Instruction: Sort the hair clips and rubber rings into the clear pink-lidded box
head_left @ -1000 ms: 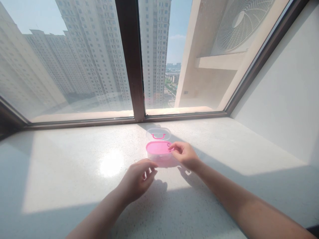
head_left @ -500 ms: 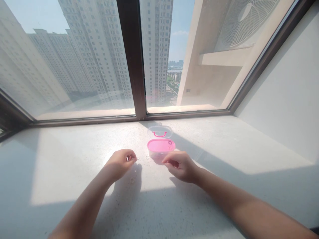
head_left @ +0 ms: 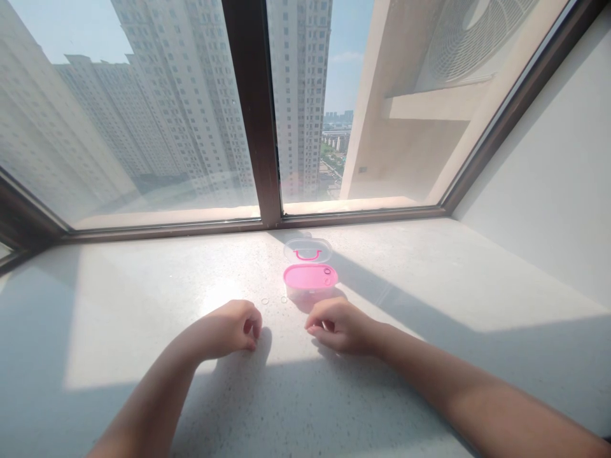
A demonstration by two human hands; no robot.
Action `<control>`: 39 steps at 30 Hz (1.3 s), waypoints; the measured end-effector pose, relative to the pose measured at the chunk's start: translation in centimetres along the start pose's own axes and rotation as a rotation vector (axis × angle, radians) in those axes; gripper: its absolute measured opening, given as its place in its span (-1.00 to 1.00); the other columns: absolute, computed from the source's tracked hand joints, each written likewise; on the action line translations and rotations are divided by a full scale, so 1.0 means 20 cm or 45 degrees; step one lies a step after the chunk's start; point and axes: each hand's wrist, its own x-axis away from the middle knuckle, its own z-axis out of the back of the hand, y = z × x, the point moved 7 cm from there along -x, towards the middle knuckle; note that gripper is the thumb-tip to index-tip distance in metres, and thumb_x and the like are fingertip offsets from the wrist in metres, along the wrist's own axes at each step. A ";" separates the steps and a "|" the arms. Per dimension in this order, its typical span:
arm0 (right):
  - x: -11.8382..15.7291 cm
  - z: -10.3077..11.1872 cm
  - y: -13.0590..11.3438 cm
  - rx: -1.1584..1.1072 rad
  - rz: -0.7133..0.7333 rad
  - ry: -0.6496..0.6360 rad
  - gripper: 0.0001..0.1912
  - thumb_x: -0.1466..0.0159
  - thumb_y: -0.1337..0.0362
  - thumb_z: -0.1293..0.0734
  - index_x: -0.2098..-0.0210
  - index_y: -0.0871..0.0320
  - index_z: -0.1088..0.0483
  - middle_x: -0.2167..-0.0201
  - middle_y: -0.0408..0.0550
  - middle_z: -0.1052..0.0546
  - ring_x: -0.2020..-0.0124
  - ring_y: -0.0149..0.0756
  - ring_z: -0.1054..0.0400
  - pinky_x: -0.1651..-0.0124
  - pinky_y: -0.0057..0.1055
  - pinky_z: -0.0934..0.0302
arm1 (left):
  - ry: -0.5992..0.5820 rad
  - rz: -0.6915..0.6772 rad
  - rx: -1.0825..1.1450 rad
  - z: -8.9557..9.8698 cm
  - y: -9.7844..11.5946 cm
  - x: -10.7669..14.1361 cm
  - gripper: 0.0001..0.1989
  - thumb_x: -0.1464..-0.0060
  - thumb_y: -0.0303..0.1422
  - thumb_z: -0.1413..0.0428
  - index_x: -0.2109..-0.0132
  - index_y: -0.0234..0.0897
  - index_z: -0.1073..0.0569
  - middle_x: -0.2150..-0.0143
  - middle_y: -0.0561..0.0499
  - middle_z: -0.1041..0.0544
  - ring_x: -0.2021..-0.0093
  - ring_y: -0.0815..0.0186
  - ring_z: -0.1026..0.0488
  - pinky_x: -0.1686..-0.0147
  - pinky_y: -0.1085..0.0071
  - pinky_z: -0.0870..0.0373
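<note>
A small oval box (head_left: 310, 280) with a pink top and clear sides stands on the white sill. On its pink top, at the right end, lie a dark ring (head_left: 327, 271) and a fainter one. Behind it is a clear oval lid (head_left: 308, 250) with a pink handle. Two small pale rings (head_left: 265, 301) (head_left: 284, 299) lie left of the box. My left hand (head_left: 238, 327) is low over the sill, fingertips curled together; what they pinch is hidden. My right hand (head_left: 338, 324) is in front of the box, thumb and index finger pinched, their contents too small to make out.
The speckled white sill (head_left: 143, 305) carries patches of sunlight and shadow. A brown window frame (head_left: 270, 225) runs along the back, with tall buildings outside. A white wall (head_left: 548, 178) bounds the sill on the right.
My left hand has moved nearer and down over the spot where a pale ring lay, now hidden. My right hand has come slightly nearer, away from the box.
</note>
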 end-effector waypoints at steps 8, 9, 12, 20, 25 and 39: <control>-0.01 -0.01 0.02 0.001 0.013 -0.018 -0.88 -0.13 0.44 -0.28 0.47 0.21 -0.46 0.61 -0.18 -0.40 0.60 -0.48 -0.16 0.50 -0.53 -0.04 | -0.058 -0.129 -0.021 -0.06 0.00 0.00 -0.92 0.12 -0.47 -0.03 0.45 -0.24 -0.41 0.27 0.04 -0.41 0.32 0.30 -0.38 0.32 0.42 -0.26; -0.01 -0.01 0.02 0.000 0.012 -0.020 -0.88 -0.13 0.44 -0.28 0.47 0.22 -0.46 0.61 -0.18 -0.40 0.59 -0.49 -0.16 0.50 -0.53 -0.04 | -0.068 -0.159 -0.030 -0.06 0.01 0.00 -0.92 0.09 -0.47 -0.02 0.45 -0.24 -0.39 0.27 0.04 -0.40 0.31 0.30 -0.37 0.32 0.42 -0.26; -0.01 -0.01 0.03 0.000 0.007 -0.029 -0.88 -0.13 0.44 -0.28 0.47 0.22 -0.45 0.60 -0.19 -0.40 0.59 -0.49 -0.16 0.49 -0.54 -0.04 | -0.038 -0.207 -0.028 -0.03 0.05 0.02 -0.91 0.00 -0.44 0.03 0.41 -0.23 -0.35 0.30 0.05 -0.40 0.31 0.30 -0.34 0.31 0.42 -0.24; 0.00 -0.02 0.03 -0.014 -0.007 -0.043 -0.88 -0.13 0.44 -0.27 0.47 0.22 -0.45 0.60 -0.18 -0.39 0.59 -0.50 -0.15 0.49 -0.54 -0.04 | 0.443 -0.123 0.017 0.10 0.03 -0.06 -0.83 -0.13 -0.41 0.09 0.30 -0.24 -0.38 0.35 0.03 -0.48 0.36 0.30 -0.37 0.35 0.42 -0.26; 0.00 -0.01 0.02 -0.011 0.000 -0.034 -0.88 -0.13 0.44 -0.28 0.48 0.22 -0.45 0.60 -0.18 -0.40 0.59 -0.49 -0.16 0.49 -0.54 -0.05 | 0.503 -0.003 -0.075 0.05 -0.01 -0.13 -0.63 -0.12 -0.45 0.08 -0.03 -0.32 -0.46 0.13 -0.13 -0.57 0.14 0.17 -0.48 0.14 0.33 -0.32; -0.01 -0.02 0.02 0.003 -0.013 -0.035 -0.88 -0.12 0.43 -0.28 0.48 0.23 -0.47 0.62 -0.18 -0.40 0.60 -0.50 -0.17 0.50 -0.55 -0.05 | 0.472 0.128 -0.283 0.02 0.01 -0.17 -0.80 -0.11 -0.47 0.04 0.33 -0.28 -0.48 0.24 -0.12 -0.52 0.21 0.15 -0.44 0.22 0.31 -0.27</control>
